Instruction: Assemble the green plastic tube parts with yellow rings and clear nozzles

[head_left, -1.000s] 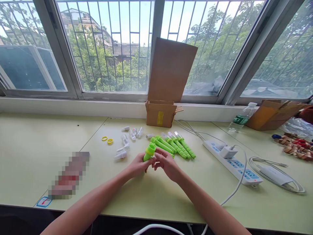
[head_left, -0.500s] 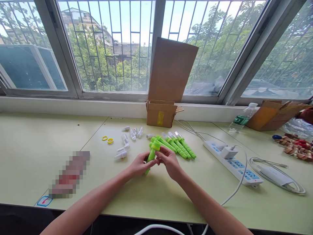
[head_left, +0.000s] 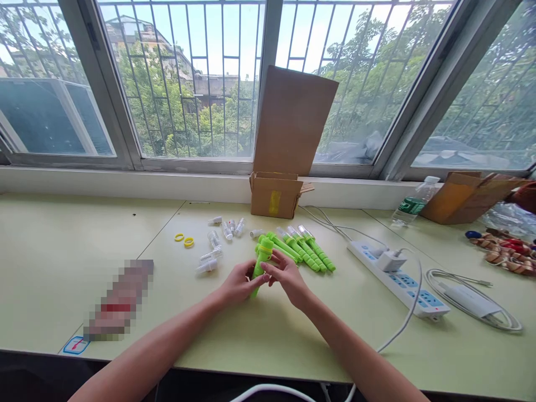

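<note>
My left hand (head_left: 239,283) is wrapped round a green plastic tube (head_left: 262,258) with a threaded top and a yellow ring just below it. The tube stands nearly upright, tilted a little. My right hand (head_left: 288,278) has its thumb and fingers closed at the tube's right side, below the ring. Behind it lie more green tubes (head_left: 285,249), and to their right several green tubes with clear caps (head_left: 309,250). Left of my hands are loose clear plastic caps (head_left: 214,240) and yellow rings (head_left: 188,242).
A small cardboard box (head_left: 274,195) stands against the window sill. On the right are a white power strip (head_left: 400,282), a coiled cable with adapter (head_left: 473,298), a plastic bottle (head_left: 415,202) and another carton (head_left: 456,195). A blurred patch (head_left: 119,301) covers something at left.
The green tube has come slightly more upright and its top has shifted a little left. My right fingers have moved slightly along it. The loose parts lie as before.
</note>
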A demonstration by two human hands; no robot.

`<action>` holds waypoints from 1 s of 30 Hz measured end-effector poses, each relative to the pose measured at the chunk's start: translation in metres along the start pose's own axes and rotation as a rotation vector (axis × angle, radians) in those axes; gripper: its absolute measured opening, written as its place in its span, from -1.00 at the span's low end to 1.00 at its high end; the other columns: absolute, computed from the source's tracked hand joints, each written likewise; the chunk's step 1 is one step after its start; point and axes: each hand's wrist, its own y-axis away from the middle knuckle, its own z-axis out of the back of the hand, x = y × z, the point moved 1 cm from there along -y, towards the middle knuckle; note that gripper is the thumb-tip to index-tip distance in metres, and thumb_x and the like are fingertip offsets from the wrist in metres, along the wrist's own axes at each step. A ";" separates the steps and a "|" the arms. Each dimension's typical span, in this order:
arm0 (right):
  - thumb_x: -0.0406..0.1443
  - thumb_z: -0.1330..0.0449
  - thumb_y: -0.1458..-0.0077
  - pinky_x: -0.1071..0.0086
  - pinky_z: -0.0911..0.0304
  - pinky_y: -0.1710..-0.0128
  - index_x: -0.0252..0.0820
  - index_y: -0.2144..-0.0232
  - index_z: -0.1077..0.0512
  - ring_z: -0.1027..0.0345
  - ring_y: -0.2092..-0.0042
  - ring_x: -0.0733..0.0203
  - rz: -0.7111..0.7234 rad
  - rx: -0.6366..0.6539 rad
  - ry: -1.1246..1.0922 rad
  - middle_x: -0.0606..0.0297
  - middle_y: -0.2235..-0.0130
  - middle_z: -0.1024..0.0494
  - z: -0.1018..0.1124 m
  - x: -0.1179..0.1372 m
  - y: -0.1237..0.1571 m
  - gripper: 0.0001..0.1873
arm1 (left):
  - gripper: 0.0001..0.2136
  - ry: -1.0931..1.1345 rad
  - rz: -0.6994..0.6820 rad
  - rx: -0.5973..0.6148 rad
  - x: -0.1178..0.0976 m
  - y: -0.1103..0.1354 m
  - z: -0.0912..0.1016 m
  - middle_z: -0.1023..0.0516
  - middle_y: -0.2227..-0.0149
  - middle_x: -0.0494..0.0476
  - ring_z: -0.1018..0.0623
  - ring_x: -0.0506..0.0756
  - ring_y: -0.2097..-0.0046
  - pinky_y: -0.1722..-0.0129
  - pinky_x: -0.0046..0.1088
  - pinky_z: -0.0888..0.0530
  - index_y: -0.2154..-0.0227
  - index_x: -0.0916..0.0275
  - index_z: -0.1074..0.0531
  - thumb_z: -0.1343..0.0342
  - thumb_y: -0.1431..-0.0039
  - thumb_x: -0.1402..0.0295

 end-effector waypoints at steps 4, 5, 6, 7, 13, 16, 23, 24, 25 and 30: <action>-0.12 -0.31 0.05 0.45 -0.20 0.60 -0.17 0.17 -0.49 -0.27 0.53 0.34 0.056 0.087 0.109 0.32 0.44 -0.49 -0.001 -0.004 0.001 -0.61 | -0.69 -0.064 -0.032 -0.012 0.002 -0.001 0.001 -0.48 0.40 0.08 -0.41 -0.02 0.40 0.49 -0.56 -0.28 0.30 0.31 -0.37 -0.06 -0.15 0.10; -0.12 -0.30 0.03 0.45 -0.20 0.60 -0.17 0.17 -0.49 -0.26 0.53 0.34 0.066 0.091 0.122 0.32 0.45 -0.48 -0.001 -0.005 0.001 -0.62 | -0.71 -0.084 -0.039 -0.009 0.002 -0.001 0.002 -0.49 0.40 0.07 -0.42 -0.02 0.40 0.48 -0.56 -0.29 0.30 0.30 -0.36 -0.06 -0.15 0.13; -0.12 -0.29 0.02 0.45 -0.20 0.60 -0.17 0.16 -0.49 -0.26 0.53 0.34 0.072 0.092 0.129 0.32 0.45 -0.48 -0.001 -0.005 0.001 -0.62 | -0.74 -0.106 -0.047 -0.007 0.003 -0.001 0.002 -0.49 0.40 0.06 -0.42 -0.02 0.41 0.48 -0.56 -0.30 0.30 0.29 -0.36 -0.05 -0.16 0.16; -0.12 -0.29 0.02 0.45 -0.20 0.60 -0.17 0.16 -0.49 -0.26 0.53 0.34 0.076 0.091 0.134 0.33 0.46 -0.48 -0.002 -0.005 0.001 -0.62 | -0.77 -0.128 -0.056 -0.005 0.003 -0.001 0.002 -0.50 0.41 0.05 -0.42 -0.03 0.42 0.48 -0.56 -0.30 0.31 0.28 -0.35 -0.04 -0.16 0.18; -0.11 -0.28 0.00 0.44 -0.21 0.59 -0.16 0.17 -0.49 -0.27 0.54 0.33 0.077 0.098 0.167 0.35 0.48 -0.46 -0.002 -0.006 0.002 -0.64 | -0.84 -0.233 -0.091 -0.015 0.005 -0.002 0.003 -0.50 0.45 0.00 -0.41 -0.06 0.49 0.49 -0.57 -0.32 0.34 0.27 -0.33 -0.02 -0.16 0.27; -0.11 -0.27 -0.01 0.43 -0.22 0.58 -0.17 0.17 -0.49 -0.27 0.53 0.32 0.087 0.090 0.208 0.34 0.48 -0.46 -0.001 -0.007 0.001 -0.64 | -0.84 -0.264 -0.097 -0.020 0.003 -0.001 0.003 -0.51 0.44 0.01 -0.39 -0.06 0.50 0.49 -0.57 -0.31 0.32 0.27 -0.33 -0.01 -0.16 0.27; -0.09 -0.23 -0.04 0.43 -0.25 0.56 -0.20 0.18 -0.47 -0.29 0.51 0.33 0.106 0.071 0.269 0.28 0.40 -0.50 -0.002 -0.008 0.002 -0.64 | -0.87 -0.339 -0.116 -0.018 0.002 -0.002 0.004 -0.50 0.44 -0.02 -0.37 -0.07 0.49 0.50 -0.58 -0.27 0.35 0.25 -0.30 0.01 -0.17 0.30; -0.09 -0.23 -0.04 0.43 -0.25 0.56 -0.21 0.19 -0.47 -0.29 0.51 0.33 0.104 0.070 0.274 0.28 0.40 -0.50 -0.002 -0.008 0.002 -0.64 | -0.88 -0.344 -0.116 -0.014 0.003 -0.002 0.004 -0.50 0.44 -0.02 -0.36 -0.07 0.49 0.50 -0.58 -0.27 0.36 0.25 -0.30 0.01 -0.17 0.30; -0.10 -0.24 -0.04 0.43 -0.25 0.56 -0.21 0.19 -0.47 -0.28 0.51 0.33 0.102 0.068 0.278 0.28 0.40 -0.50 -0.002 -0.008 0.002 -0.65 | -0.88 -0.348 -0.115 -0.012 0.003 -0.002 0.004 -0.49 0.45 -0.03 -0.36 -0.07 0.49 0.51 -0.58 -0.26 0.37 0.25 -0.29 0.01 -0.17 0.30; -0.11 -0.23 -0.05 0.43 -0.25 0.56 -0.22 0.19 -0.46 -0.28 0.51 0.33 0.106 0.066 0.287 0.28 0.41 -0.50 -0.001 -0.009 0.002 -0.66 | -0.88 -0.365 -0.108 -0.009 0.004 -0.002 0.005 -0.48 0.47 -0.04 -0.34 -0.08 0.51 0.52 -0.58 -0.24 0.39 0.25 -0.28 0.02 -0.17 0.30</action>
